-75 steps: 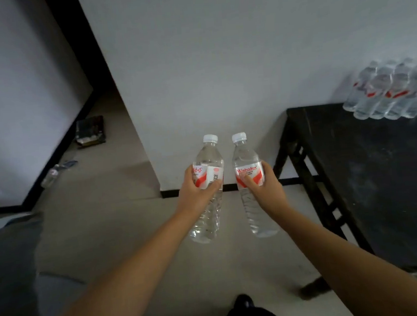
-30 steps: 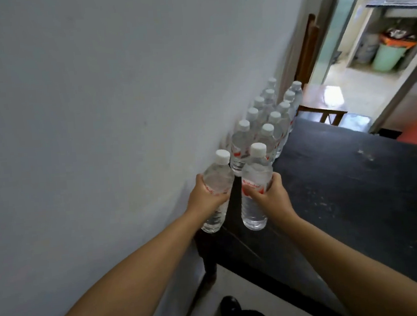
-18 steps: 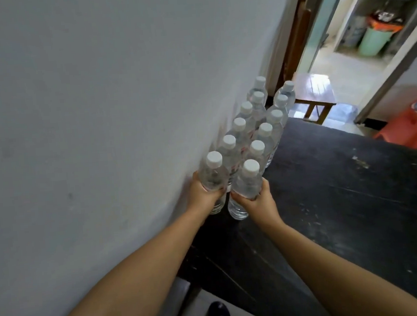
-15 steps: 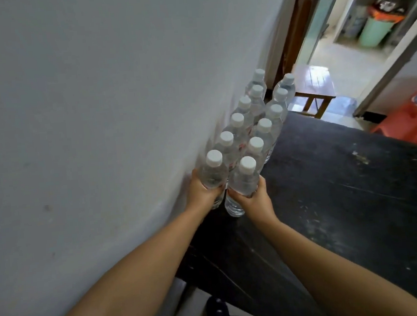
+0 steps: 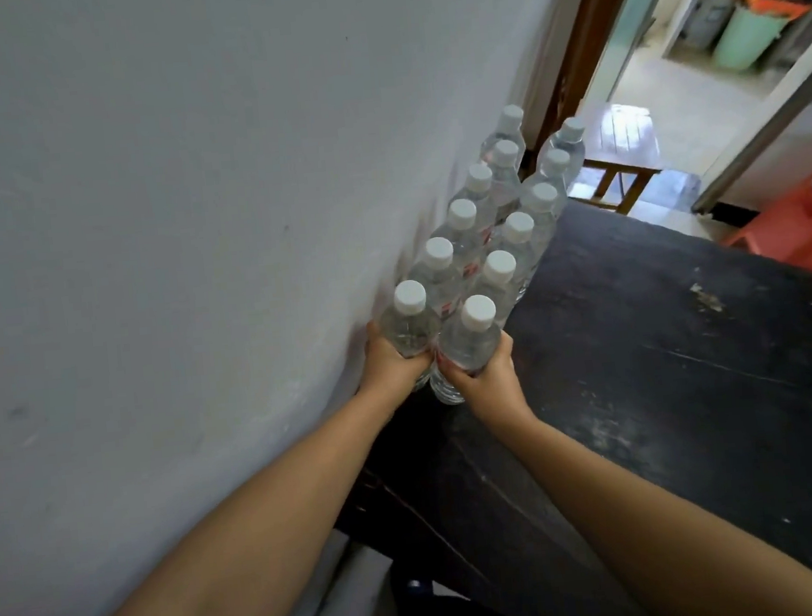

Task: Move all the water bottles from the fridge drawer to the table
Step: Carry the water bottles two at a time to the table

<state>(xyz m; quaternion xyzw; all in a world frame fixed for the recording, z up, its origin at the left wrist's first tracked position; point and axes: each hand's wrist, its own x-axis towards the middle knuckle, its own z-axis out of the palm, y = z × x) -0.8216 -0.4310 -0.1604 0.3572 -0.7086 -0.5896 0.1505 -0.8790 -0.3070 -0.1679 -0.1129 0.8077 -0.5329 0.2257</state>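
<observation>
Two clear water bottles with white caps stand upright at the near end of a double row on the black table. My left hand grips the bottle by the wall. My right hand grips the bottle beside it. Both bottles sit low against the tabletop; whether their bases touch it is hidden by my hands. Behind them, several more bottles stand in two lines along the wall.
A grey wall runs close along the left of the table. Beyond the table's far end is a wooden chair and an open doorway. An orange stool stands at the right, a green bin further off.
I walked from the floor area up to the table. Both hands brought their bottles down and forward, up against the end of the two rows by the wall.
</observation>
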